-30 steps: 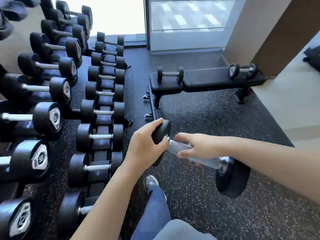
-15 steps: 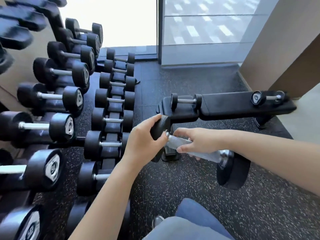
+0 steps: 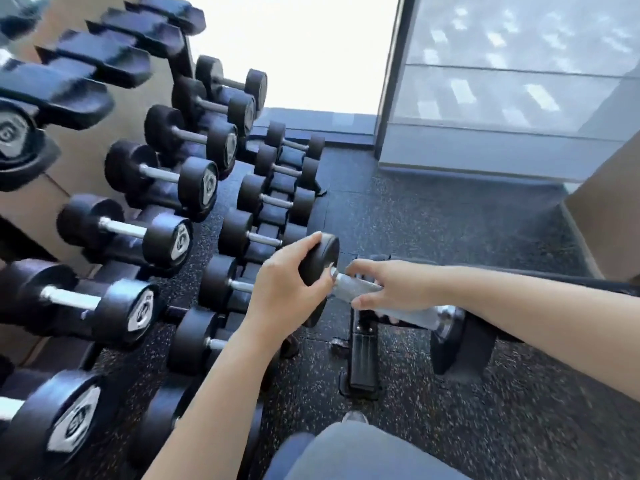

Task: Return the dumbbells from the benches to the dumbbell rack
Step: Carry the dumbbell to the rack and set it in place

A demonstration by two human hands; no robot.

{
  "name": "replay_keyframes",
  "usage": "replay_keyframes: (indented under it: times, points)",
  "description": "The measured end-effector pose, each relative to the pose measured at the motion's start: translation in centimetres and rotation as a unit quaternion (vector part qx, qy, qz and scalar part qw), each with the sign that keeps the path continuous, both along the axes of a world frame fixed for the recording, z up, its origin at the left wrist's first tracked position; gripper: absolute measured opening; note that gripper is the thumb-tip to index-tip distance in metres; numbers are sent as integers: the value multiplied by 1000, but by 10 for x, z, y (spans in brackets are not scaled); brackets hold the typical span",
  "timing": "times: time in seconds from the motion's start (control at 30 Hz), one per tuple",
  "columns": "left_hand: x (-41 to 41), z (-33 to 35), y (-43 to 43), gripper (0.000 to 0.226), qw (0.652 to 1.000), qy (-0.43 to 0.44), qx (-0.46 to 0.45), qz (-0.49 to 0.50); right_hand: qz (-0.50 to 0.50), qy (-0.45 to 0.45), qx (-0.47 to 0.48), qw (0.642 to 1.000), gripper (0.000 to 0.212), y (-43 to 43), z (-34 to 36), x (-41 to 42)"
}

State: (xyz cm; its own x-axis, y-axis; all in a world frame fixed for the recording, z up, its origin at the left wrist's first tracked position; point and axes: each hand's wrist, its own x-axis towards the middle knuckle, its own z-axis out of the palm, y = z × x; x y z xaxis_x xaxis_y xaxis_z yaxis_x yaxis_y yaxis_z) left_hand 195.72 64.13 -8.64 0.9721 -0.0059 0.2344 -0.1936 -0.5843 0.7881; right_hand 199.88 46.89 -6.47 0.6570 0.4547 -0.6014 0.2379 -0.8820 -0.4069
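Left hand [image 3: 287, 292] fingers curled over the near-left head of a dumbbell [image 3: 408, 308], right hand [image 3: 391, 285] fingers wrapped round its steel handle, dumbbell held level in mid-air just right of the rack [image 3: 180, 188], bench frame [image 3: 363, 355] on the speckled floor [image 3: 450, 220] below

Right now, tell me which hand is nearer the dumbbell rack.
Left. The left hand, cupping the carried dumbbell's rack-side head, sits right beside the dumbbell rack's lower row. The right hand grips the handle, farther from the rack.
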Motion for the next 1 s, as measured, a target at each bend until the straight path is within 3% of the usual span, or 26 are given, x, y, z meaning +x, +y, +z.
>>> replay_keyframes:
  times: [0.57,1.0]
  points:
    - [170,5,94,49,995,24,-28,91,81,12,-2,997,51,107,5,200]
    - [232,18,178,49,989,35,-48,135,134,-12,-5,991,52,198,13,276]
